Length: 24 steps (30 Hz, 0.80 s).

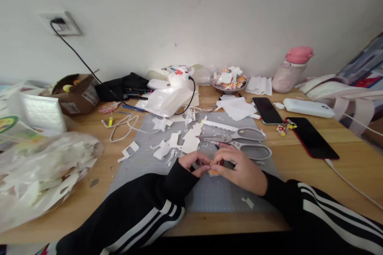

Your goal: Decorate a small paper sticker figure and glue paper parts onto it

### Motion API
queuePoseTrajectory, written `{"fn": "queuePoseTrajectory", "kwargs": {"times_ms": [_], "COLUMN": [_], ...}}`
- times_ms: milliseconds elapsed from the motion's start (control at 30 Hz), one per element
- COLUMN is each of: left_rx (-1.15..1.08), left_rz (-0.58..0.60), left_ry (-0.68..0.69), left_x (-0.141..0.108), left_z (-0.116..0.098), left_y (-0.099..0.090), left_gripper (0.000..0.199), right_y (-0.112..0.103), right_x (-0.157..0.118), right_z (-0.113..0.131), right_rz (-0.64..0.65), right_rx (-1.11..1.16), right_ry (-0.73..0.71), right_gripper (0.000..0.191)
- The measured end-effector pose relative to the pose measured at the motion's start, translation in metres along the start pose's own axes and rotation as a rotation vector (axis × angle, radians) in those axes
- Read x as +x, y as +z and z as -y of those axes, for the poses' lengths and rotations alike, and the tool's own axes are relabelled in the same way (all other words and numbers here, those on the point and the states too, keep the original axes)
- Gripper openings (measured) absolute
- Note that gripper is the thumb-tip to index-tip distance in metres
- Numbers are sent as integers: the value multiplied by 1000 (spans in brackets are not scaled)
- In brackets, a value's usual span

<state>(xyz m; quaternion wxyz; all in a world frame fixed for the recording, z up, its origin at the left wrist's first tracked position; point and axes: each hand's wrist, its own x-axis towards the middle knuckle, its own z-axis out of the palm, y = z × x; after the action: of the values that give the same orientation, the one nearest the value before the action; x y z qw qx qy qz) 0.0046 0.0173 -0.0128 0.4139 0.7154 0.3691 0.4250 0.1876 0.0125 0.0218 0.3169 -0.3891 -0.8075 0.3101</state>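
Both hands meet over the front part of a grey cutting mat [197, 199]. My left hand [196, 162] pinches a small orange-and-white piece [213, 172] between thumb and forefinger. On the piece's other side, my right hand [237, 167] also closes finger and thumb on it. Fingers cover most of the piece, so its exact kind cannot be made out. Just beyond my right hand lie grey-handled scissors [236, 137], blades pointing left. A white marker [220, 125] rests behind them. White paper scraps [191, 137] are strewn beyond my left hand.
A plastic bag of scraps [44, 175] spreads over the left side, near a cardboard box [74, 93]. At the back stands a bowl of paper pieces [229, 81]. Two phones [267, 110], a white power bank [308, 107] and a pink-lidded bottle [290, 71] occupy the right.
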Motion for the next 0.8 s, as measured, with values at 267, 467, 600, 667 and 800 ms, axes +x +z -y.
{"fn": "queuePoseTrajectory", "kwargs": {"times_ms": [267, 467, 600, 667, 800], "left_rx": [142, 440, 675, 761, 837], "left_rz": [92, 94, 154, 222, 189], "left_ry": [40, 195, 700, 849, 822], "left_x": [8, 1, -11, -21, -41], "left_z": [11, 10, 3, 4, 21], "left_y": [1, 4, 9, 13, 33], "left_gripper": [15, 12, 14, 17, 21], "right_y": [8, 3, -30, -50, -73], "right_x": [-5, 4, 70, 121, 216], "right_z": [-10, -9, -6, -6, -8], "right_rz": [-72, -90, -128, -148, -146], "right_rx": [-50, -226, -461, -510, -589], "right_ry": [-35, -37, 180, 244, 398], "right_gripper": [18, 21, 26, 31, 48]}}
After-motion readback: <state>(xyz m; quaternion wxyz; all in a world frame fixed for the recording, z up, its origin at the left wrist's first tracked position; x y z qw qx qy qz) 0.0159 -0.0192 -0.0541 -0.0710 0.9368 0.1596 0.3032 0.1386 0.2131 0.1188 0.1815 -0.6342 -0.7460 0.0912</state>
